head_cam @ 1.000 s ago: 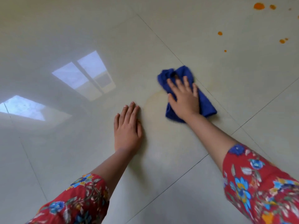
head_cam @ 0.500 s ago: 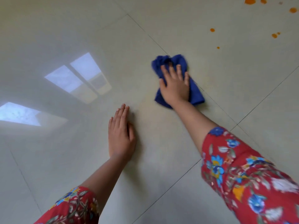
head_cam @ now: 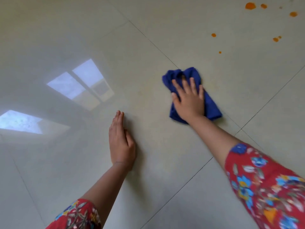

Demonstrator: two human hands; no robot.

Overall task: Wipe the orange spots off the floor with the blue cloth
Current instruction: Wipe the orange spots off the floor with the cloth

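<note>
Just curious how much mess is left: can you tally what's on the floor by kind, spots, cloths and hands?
Orange spots: 7
Blue cloth: 1
Hands: 2 (left hand, right hand)
Total: 10

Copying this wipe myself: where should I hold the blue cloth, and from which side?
Probably from above: the blue cloth lies wadded flat on the floor, so press its middle with a spread palm, like the right hand, fingers toward the bunched end.
</note>
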